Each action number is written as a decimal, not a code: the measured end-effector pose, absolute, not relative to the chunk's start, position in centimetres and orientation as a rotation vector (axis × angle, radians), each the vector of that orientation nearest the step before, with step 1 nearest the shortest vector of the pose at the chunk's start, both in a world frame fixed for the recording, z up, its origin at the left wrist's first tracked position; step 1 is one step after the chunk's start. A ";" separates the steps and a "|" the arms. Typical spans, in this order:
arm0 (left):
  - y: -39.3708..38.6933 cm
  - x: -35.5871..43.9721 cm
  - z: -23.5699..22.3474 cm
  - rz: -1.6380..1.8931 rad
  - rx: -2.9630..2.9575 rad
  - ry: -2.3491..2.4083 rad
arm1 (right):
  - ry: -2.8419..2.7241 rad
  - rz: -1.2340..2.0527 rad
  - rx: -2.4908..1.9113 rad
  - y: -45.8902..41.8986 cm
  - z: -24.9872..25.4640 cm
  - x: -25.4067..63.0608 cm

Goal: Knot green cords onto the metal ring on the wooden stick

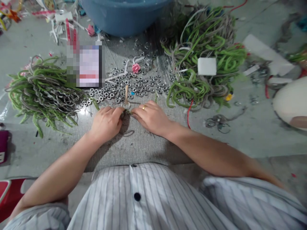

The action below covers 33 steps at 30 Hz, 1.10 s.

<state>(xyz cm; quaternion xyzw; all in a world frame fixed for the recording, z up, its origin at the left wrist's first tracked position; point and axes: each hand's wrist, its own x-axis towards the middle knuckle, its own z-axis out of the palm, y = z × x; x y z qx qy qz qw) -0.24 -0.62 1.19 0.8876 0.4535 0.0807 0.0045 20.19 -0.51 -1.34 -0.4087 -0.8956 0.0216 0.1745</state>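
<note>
Both my hands meet at the table's middle, fingers pinched close together. My left hand (107,122) and my right hand (151,118) grip a thin grey-green cord (127,112), mostly hidden by the fingertips. Just beyond the fingertips a ring (128,104) shows beside a small upright wooden peg (126,93). A loose cord loop (129,132) lies below the hands. Many small metal rings (112,92) are scattered right behind them.
Green and grey cords with rings lie in a heap (45,92) at left; another cord pile (206,41) at right bears a white block (207,66). A phone (90,68), a blue basin (127,16) and a pink fabric rose (136,68) are behind.
</note>
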 end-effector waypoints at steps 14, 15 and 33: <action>-1.0 -0.5 2.3 0.010 2.726 1.455 | -2.554 0.030 -1.134 -0.6 -1.4 20.4; -1.1 -0.5 2.3 0.043 2.703 1.465 | -2.550 0.033 -1.142 -0.6 -1.4 20.4; -2.0 1.4 2.8 -0.305 2.430 1.781 | -2.619 0.330 -1.341 -1.0 -0.3 19.5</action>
